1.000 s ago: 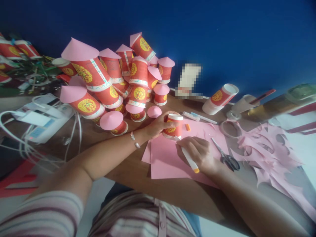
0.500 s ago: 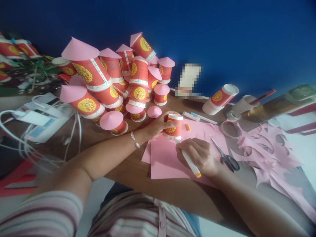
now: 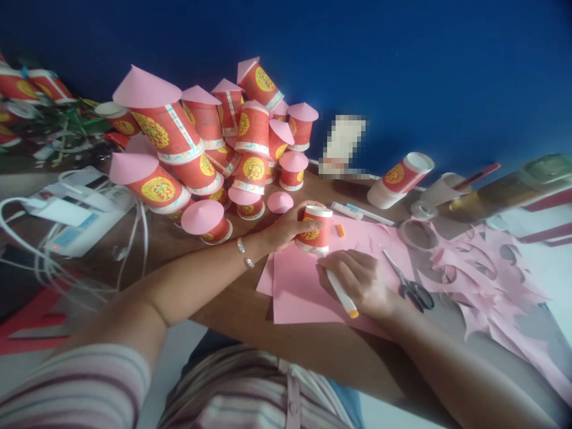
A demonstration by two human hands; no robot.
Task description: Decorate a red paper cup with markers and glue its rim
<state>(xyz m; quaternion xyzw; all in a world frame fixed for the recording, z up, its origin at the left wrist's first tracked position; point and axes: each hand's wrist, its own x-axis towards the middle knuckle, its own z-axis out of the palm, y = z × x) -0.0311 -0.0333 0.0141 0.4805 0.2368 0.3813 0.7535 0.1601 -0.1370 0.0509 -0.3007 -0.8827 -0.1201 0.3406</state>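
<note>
My left hand (image 3: 290, 227) is closed around a red paper cup (image 3: 318, 235) with a yellow emblem, holding it over pink paper sheets (image 3: 295, 292). Between the fingers of my right hand (image 3: 357, 277) is a white marker (image 3: 342, 293) with an orange end. Its tip points toward the cup's lower rim; whether it touches the cup or the paper I cannot tell. An orange cap (image 3: 340, 230) lies on the paper just right of the cup. Black-handled scissors (image 3: 415, 292) lie to the right of my right hand.
Several red cups with pink paper cones (image 3: 147, 89) are piled at the back left. A power strip (image 3: 84, 217) with white cables lies left. Stacked cups (image 3: 397, 182), a tape roll (image 3: 419, 234) and pink paper scraps (image 3: 487, 280) are on the right.
The rear end of the marker has shifted slightly up and to the left with my right hand. My left hand and the cup stay almost in place.
</note>
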